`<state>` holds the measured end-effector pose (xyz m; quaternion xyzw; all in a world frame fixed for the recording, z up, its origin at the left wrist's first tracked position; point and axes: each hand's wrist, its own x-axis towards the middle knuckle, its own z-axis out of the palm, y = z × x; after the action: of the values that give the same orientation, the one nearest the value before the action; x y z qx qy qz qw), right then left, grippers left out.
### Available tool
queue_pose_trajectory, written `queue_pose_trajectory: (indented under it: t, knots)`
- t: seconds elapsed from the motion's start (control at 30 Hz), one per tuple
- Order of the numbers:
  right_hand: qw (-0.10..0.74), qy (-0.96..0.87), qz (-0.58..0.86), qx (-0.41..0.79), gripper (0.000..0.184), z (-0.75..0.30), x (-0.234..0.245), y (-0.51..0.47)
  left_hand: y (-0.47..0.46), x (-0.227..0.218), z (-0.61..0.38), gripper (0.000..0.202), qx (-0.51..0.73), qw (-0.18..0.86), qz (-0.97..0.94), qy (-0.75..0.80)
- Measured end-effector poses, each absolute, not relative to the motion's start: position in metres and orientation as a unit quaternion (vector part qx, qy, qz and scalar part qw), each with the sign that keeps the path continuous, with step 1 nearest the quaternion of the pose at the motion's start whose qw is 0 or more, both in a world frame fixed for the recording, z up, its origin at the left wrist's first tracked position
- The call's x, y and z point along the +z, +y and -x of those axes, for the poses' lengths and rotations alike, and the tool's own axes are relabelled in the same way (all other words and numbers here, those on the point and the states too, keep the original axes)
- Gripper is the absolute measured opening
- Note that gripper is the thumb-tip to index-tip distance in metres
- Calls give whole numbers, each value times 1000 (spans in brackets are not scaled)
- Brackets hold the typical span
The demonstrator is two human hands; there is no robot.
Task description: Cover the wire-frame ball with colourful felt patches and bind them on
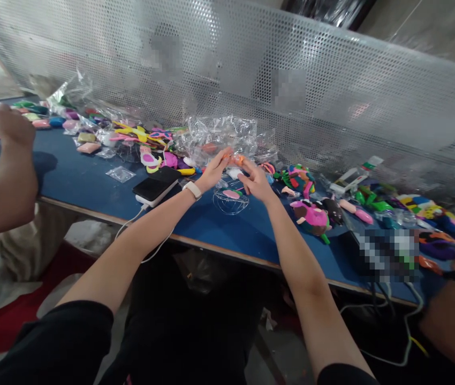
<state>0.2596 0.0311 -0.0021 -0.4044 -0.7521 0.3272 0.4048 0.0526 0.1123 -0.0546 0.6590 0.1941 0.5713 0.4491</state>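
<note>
My left hand (213,170), with a pale band on the wrist, has its fingers closed on a small orange clay packet (237,159). From the other side, the fingertips of my right hand (256,183) grip the same packet, the thumb lower and apart from it. Just below the hands, a pink, flat piece (232,194) lies on crinkled clear wrap (231,206) on the blue table. Crumpled clear plastic bags (221,131) are heaped behind the packet.
To the left sit a black phone on a white power bank (156,186) with a cable, and many coloured clay packets (88,147). On the right are a pink clay figure (311,216) and more clay pieces. A perforated metal panel (227,64) stands behind. Other people's arms (10,166) are at both sides.
</note>
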Motion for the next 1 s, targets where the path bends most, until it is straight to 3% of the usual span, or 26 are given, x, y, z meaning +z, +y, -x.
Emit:
queue_pose_trajectory:
  t: [0.1, 0.23, 0.47, 0.7, 1.0]
  knots:
    - [398, -754, 372, 367, 78, -254, 1, 25, 113, -58, -56, 56, 546, 402, -709, 193]
    - [420, -732, 334, 420, 69, -251, 0, 27, 103, -49, -56, 55, 536, 416, -710, 187]
    - [587, -633, 377, 336, 72, -248, -7, 42, 78, -25, -56, 35, 582, 477, -628, 199]
    - [571, -652, 382, 321, 57, -238, -7, 35, 69, -23, -55, 34, 546, 453, -673, 209]
    - [587, -618, 372, 367, 58, -239, -9, 43, 70, -27, -59, 31, 547, 479, -658, 196]
